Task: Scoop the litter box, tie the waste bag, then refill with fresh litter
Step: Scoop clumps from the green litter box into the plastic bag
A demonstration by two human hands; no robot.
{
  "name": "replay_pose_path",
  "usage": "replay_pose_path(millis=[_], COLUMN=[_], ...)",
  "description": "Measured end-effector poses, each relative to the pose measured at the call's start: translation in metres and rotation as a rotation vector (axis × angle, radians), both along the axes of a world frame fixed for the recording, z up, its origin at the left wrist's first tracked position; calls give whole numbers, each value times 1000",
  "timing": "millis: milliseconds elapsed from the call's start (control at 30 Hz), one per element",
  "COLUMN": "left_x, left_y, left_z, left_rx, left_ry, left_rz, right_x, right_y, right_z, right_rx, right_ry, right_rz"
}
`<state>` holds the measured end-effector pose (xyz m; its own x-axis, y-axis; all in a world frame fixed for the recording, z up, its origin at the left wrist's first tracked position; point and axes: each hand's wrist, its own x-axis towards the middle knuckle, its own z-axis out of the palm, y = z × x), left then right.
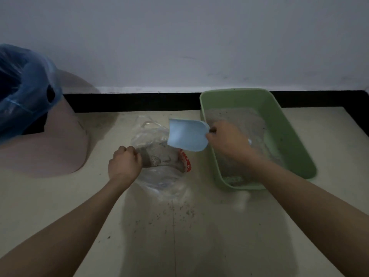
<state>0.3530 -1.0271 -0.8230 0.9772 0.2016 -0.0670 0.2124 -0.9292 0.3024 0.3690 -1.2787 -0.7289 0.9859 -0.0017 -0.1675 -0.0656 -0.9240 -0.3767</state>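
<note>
The pale blue scoop hangs tipped over the mouth of the clear waste bag, which sits on the floor just left of the green litter box; my right hand has its fingers curled tight round the scoop's handle, and my left hand pinches the bag's near-left rim in a closed fist to keep it open. Grey litter already lies in the bag's bottom, and I judge I am mid-way through the scooping stage, emptying a load. To do it well I should keep the scoop's lip inside the bag's opening and low, tilt slowly, and hold the rim taut with my left so the mouth does not fold shut. Grains are scattered on the floor nearer me than the bag, so spills are a real risk. To the right of my scooping hand the box wall stands close, so the swing back must lift over that rim. Far left of my bag hand stands a pink bin with a blue liner, well apart; the open floor between leaves room.
</note>
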Motion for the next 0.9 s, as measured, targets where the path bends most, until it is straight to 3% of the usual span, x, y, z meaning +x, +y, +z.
replay_pose_path(millis=[133,200,367,567,733,900], left_x=[6,8,8,11,25,31], left_y=[-32,-51,-102,-160,-181,-192], left_z=[3,2,-7,-14,-22,-18], left_rx=[-47,-85,-161,-163,-287,-358], left_ry=[-46,-44,-34,35,182,115], left_rz=[-129,-210,-435,-539,-494,-376], right_x=[-4,-7,-17,-20,-14,-6], right_y=[-56,-86,-156,-194,-206,-202], right_z=[-3,-6,-13,-24,-40,-64], right_rx=[357,402,57,-364,-382,-262], right_ry=[47,60,88,192,217,276], right_rz=[-325,-441,-557,-477,-418,-421])
